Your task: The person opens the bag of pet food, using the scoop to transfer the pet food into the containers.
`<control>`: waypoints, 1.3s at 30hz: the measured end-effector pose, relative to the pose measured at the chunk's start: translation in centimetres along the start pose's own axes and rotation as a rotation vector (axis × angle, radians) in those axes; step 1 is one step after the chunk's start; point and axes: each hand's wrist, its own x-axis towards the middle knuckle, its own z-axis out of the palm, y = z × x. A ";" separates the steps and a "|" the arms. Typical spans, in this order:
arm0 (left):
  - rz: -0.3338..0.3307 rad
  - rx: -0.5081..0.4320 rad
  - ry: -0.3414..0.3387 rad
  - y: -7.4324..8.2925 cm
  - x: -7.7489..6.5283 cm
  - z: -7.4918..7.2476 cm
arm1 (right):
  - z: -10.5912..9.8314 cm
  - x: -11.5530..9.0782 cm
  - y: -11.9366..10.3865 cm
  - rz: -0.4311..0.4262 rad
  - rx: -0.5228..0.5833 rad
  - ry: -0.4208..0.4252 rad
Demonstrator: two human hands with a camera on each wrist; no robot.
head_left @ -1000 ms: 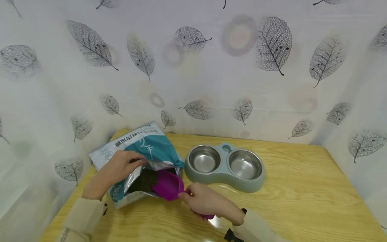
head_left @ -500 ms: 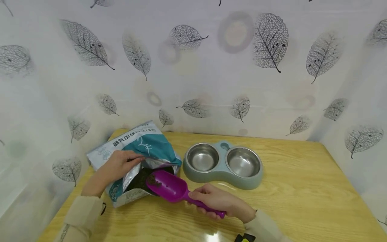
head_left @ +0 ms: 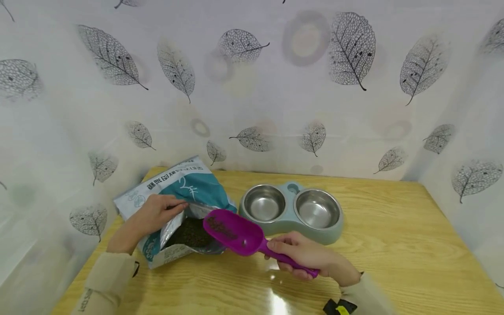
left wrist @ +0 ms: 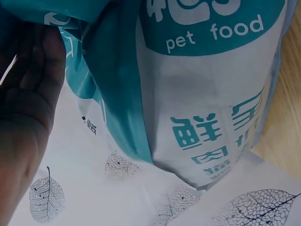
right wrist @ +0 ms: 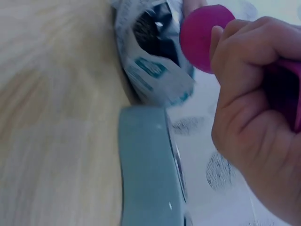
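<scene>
A teal-and-white pet food bag (head_left: 204, 186) lies on its side at the left, its mouth facing me. Dark brown kibble (head_left: 190, 234) shows inside. My left hand (head_left: 155, 216) pinches the upper edge of the mouth and holds it up; in the left wrist view, the bag's front (left wrist: 188, 89) fills much of the picture beside the hand (left wrist: 28, 99). My right hand (head_left: 301, 256) grips the handle of a purple scoop (head_left: 246, 238). Some kibble lies in the scoop, mostly toward its tip, which overlaps the bag's mouth in the head view. The right wrist view shows the fingers (right wrist: 249, 61) curled round the handle.
Right of the bag stands a blue-grey double feeder (head_left: 291, 223) with two steel bowls, both with bare bottoms. The wooden table (head_left: 393, 245) extends to the right. A leaf-print curtain (head_left: 275, 96) hangs behind and along both sides.
My right hand has drawn the scoop out of the bag's mouth, up and to the right, with kibble now in it. The left hand still holds the bag's edge in place.
</scene>
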 end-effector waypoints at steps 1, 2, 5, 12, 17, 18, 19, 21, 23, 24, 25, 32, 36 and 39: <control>-0.004 0.000 0.003 0.0 0.0 0.0 | -0.4 -0.3 -0.2 -0.014 0.006 -0.001; -0.009 0.002 0.006 -0.1 0.0 0.1 | -0.7 -0.7 -0.4 -0.021 0.008 0.009; -0.019 0.008 0.021 -0.1 -0.1 0.2 | -1.9 -1.6 -0.9 -0.018 -0.001 0.053; -0.034 0.018 0.014 -0.2 0.0 0.5 | -4.5 -3.8 -2.9 0.059 -0.257 0.266; -0.102 0.021 -0.014 0.1 -0.1 0.3 | -5.6 -4.5 -4.6 0.125 -0.498 0.363; -0.113 0.024 -0.019 0.1 0.0 0.2 | -5.7 -4.6 -4.9 0.140 -0.537 0.381; -0.121 0.024 -0.023 0.2 0.0 0.2 | -5.7 -4.6 -5.1 0.151 -0.575 0.400; -0.127 0.027 -0.028 0.2 0.0 0.1 | -5.7 -4.5 -5.5 0.173 -0.638 0.441; -0.124 0.030 -0.030 0.3 0.0 0.1 | -5.5 -4.2 -5.7 0.183 -0.687 0.472; -0.119 0.030 -0.029 0.3 0.0 0.1 | -5.4 -4.0 -5.9 0.180 -0.708 0.483; -0.115 0.027 -0.028 0.3 0.0 0.0 | -5.3 -3.8 -5.9 0.177 -0.724 0.492; -0.102 0.029 -0.024 0.5 0.1 0.1 | -4.4 -2.1 -6.0 0.097 -0.977 0.575; -0.102 0.022 -0.032 0.3 0.1 0.1 | -4.0 -1.2 -5.6 0.013 -1.174 0.638; -0.098 0.015 -0.044 0.3 0.0 0.0 | -3.7 -0.9 -5.2 0.013 -1.230 0.669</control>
